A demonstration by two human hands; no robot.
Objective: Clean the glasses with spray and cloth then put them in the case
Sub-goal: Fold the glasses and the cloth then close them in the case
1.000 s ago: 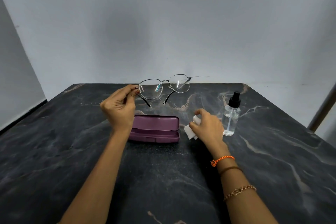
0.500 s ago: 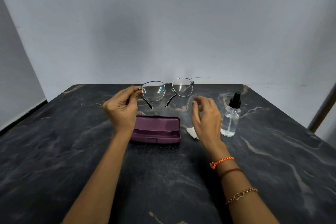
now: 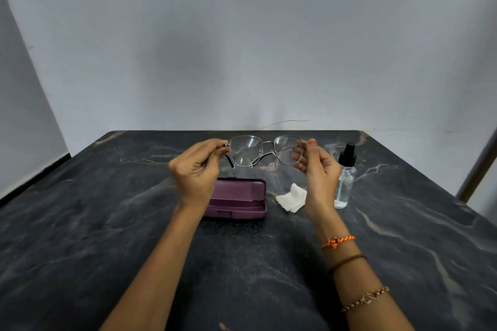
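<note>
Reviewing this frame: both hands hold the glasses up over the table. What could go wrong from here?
The right hand's fingers lie against the right lens of the glasses, so they could smudge it. The left hand and right hand pinch only the frame's outer ends, so a slip might drop the glasses onto the stone table. The spray bottle stands close beside the right hand and could get knocked over.

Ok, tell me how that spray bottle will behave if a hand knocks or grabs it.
The spray bottle stands tall and narrow on the table, so a sideways knock would probably tip it. Its round body would then likely roll. It looks like clear plastic, only partly filled, so it is probably light and smooth, possibly slippery in a loose grip.
</note>
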